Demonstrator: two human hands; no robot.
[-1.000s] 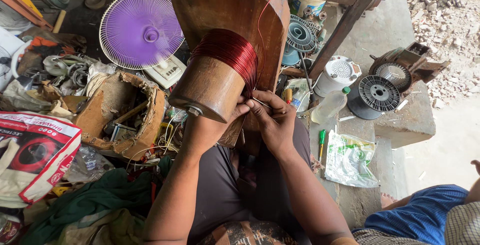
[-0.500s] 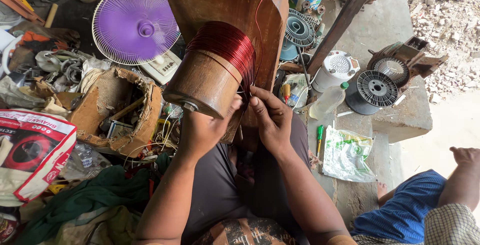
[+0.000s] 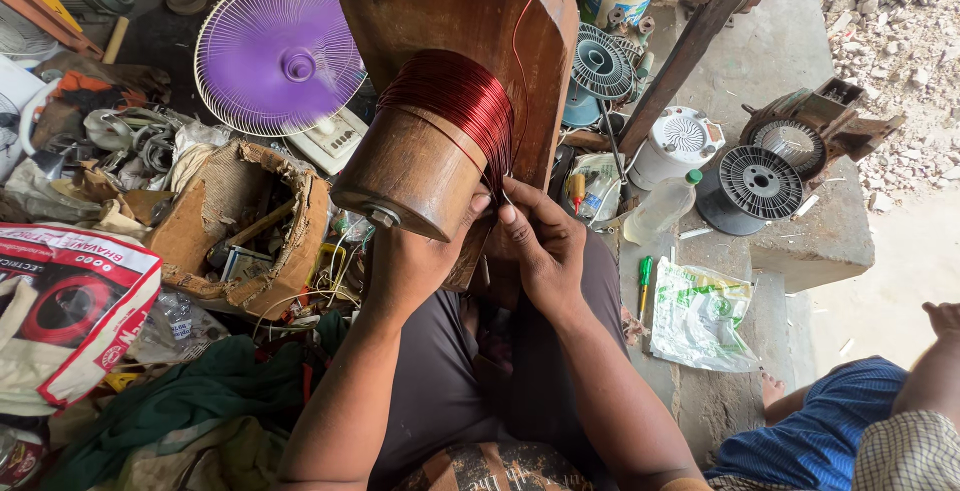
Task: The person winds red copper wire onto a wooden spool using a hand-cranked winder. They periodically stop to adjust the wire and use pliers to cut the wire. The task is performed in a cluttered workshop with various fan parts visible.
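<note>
Right in the middle of the shot, a wooden former sticks out from an upright wooden board, with a band of red copper wire wound tight around it where it meets the board. Left hand is cupped up under the former's lower edge, thumb pressed against the wood, so it's bracing it rather than closed around anything. Right hand sits just beside it, fingertips pinched in at the bottom of the coil, where a thin strand comes down off the winding; can't tell for sure if the strand is actually between the fingers, too fine to see. One loose red strand also runs up over the board's edge.

Around that it's pure workshop clutter: purple fan up left, torn cardboard box full of bits below it, black wire spool on the concrete ledge to the right, clear plastic bottle near it, green pen and a crumpled plastic bag. Another person's arm pokes in at the right edge.
</note>
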